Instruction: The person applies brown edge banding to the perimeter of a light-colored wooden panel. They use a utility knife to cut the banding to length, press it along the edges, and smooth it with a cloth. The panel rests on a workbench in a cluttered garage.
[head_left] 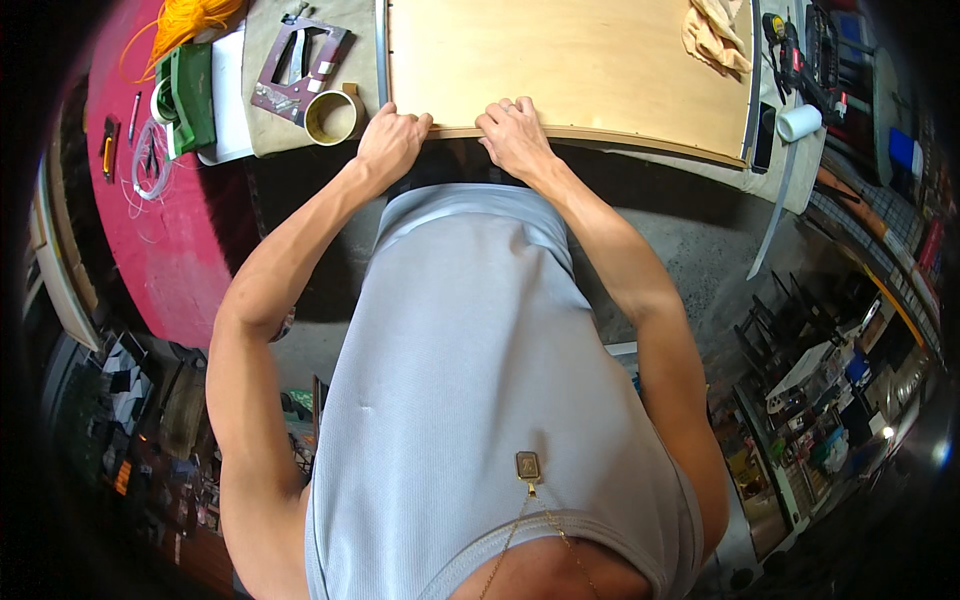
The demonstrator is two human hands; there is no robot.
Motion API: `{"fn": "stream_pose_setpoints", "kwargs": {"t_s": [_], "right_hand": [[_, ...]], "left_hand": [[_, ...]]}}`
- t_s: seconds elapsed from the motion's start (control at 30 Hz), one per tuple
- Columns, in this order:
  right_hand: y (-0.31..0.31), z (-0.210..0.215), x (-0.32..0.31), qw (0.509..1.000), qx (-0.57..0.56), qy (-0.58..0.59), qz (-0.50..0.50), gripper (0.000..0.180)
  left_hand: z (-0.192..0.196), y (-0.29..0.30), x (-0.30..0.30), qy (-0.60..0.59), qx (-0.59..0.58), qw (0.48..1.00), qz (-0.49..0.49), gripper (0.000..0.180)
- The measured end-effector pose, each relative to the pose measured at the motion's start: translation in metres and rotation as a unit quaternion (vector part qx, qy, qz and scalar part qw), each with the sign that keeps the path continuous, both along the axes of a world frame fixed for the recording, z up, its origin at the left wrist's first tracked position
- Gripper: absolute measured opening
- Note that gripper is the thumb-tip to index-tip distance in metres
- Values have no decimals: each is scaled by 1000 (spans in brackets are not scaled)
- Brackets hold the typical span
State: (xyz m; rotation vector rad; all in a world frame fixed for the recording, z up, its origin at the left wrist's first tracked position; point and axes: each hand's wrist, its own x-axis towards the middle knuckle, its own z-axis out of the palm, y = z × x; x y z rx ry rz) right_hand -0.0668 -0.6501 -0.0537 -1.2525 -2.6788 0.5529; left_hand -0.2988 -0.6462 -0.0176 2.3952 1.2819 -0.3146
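A large pale wooden panel (570, 60) lies on the bench, with a narrow wooden strip (620, 142) along its near edge and a grey edging down its left side. My left hand (394, 143) is at the panel's near left corner, its fingers curled over the edge. To the right of it, my right hand (517, 138) grips the same near edge with bent fingers. What the fingertips press on is partly hidden. Close to my left hand stand a roll of brown tape (335, 116) and a staple gun (300, 65).
Far left, a red table (150, 270) holds a green tape dispenser (190, 98), orange cord (195, 18), a coil of clear line (150, 165) and a utility knife (108, 150). A crumpled cloth (716, 38) rests on the panel; a drill (788, 55) and white roll (798, 122) lie right.
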Motion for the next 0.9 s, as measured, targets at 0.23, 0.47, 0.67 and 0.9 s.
{"fn": "stream_pose_setpoints", "kwargs": {"t_s": [0.23, 0.47, 0.67, 0.9], "right_hand": [[-1, -1, 1, 1000, 19, 6, 2, 13], [3, 9, -9, 999, -36, -16, -36, 29], [6, 8, -45, 991, -75, 89, -73, 31], [11, 2, -74, 985, -149, 84, -40, 21]], "left_hand": [[1, -14, -1, -22, 64, 995, 69, 13], [-10, 2, -27, -148, 22, 978, 143, 11], [-15, 10, -29, -114, 59, 987, 93, 6], [-17, 11, -21, -44, 25, 991, 122, 2]]}}
